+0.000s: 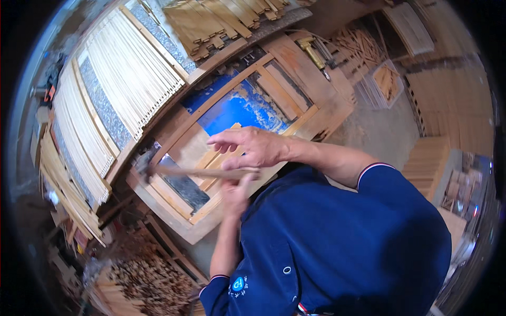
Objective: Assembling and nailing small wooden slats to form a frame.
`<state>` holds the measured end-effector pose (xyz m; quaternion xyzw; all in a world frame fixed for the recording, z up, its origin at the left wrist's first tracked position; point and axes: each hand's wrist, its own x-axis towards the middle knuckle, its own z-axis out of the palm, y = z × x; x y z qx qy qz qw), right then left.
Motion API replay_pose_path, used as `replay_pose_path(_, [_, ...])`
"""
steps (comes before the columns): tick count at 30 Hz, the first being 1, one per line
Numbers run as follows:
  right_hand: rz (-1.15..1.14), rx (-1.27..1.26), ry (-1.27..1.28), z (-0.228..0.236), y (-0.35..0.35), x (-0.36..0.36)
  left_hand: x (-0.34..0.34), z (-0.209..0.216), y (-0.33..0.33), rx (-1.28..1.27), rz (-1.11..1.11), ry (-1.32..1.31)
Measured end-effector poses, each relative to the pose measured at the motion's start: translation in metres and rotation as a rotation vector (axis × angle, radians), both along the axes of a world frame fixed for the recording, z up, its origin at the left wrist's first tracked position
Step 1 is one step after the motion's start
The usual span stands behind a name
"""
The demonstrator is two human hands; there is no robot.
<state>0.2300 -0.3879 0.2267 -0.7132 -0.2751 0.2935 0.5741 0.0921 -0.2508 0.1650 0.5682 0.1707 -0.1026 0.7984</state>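
Observation:
A hammer (203, 171) with a wooden handle lies across my left hand (235, 194), which is closed around the handle's near end. Its metal head, slightly blurred, points left over the edge of the workbench. Just above the handle is my right hand (253, 148), fingers partly bent and apart, thumb close to the handle. I see nothing held in it. Beneath both hands, narrow wooden strips (209, 159) lie inside a wooden frame (174, 138) on the bench, beside a worn blue surface (237, 109).
Long pale slats (124, 66) line a rack beyond the bench, with yellowish boards (211, 21) further back. A yellow tool (313, 52) lies at the bench's far right. A clear plastic bin (385, 84) holds wood pieces; stacked sticks (150, 279) stand at lower left.

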Motion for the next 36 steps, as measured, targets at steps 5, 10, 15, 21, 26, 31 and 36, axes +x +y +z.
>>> replay_pose_path(5, [-0.155, -0.253, 0.116, -0.024, -0.066, -0.002, 0.026, -0.024, -0.118, 0.099, -0.436, -0.059])
replay_pose_path(10, [-0.355, -0.61, -0.09, -0.062, -0.206, 0.006, 0.031, -0.076, -0.146, 0.972, -0.427, -0.384])
replay_pose_path(15, [-0.371, -0.992, -0.03, -0.082, -0.288, -0.023, 0.009, -0.144, -0.13, 1.345, -0.302, -0.644])
replay_pose_path(21, [-0.513, -0.635, -0.384, -0.145, -0.286, -0.047, 0.008, -0.148, -0.138, 1.375, -0.31, -0.606])
replay_pose_path(26, [-0.323, -0.982, -0.299, -0.161, -0.298, -0.045, 0.009, -0.147, -0.135, 1.389, -0.305, -0.587])
replay_pose_path(31, [-0.231, -1.061, -0.264, -0.161, -0.285, -0.029, 0.01, -0.148, -0.135, 1.371, -0.29, -0.6])
replay_pose_path(36, [-0.185, -1.032, -0.313, -0.156, -0.289, -0.019, 0.004, -0.146, -0.134, 1.383, -0.29, -0.581])
